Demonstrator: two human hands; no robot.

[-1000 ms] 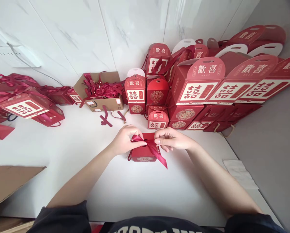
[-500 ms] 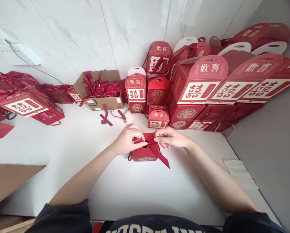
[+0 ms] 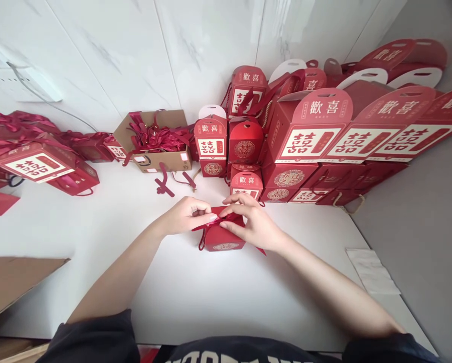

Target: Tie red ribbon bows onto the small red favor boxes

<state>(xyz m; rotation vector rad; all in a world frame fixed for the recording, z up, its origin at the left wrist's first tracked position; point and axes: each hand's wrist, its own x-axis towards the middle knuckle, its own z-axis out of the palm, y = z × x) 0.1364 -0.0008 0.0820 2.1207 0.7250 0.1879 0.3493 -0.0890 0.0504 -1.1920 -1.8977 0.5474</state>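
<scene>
A small red gift box [image 3: 221,239] stands on the white table [image 3: 195,292] in front of me. A dark red ribbon [image 3: 226,220] lies across its top. My left hand [image 3: 186,214] pinches one end of the ribbon at the box's left top edge. My right hand [image 3: 250,222] rests over the box's top right, its fingers curled on the ribbon. A ribbon tail pokes out below my right wrist.
Stacked red gift boxes [image 3: 324,131] fill the back right along the wall. A brown carton of red ribbons [image 3: 155,141] sits at the back centre, loose ribbon pieces [image 3: 165,184] before it. More red boxes [image 3: 40,164] lie at left. Brown cardboard [image 3: 14,282] is at lower left.
My right hand has moved left and down over the top of the box, covering the ribbon knot. My left hand has shifted slightly left, pulling its ribbon end out flat.
</scene>
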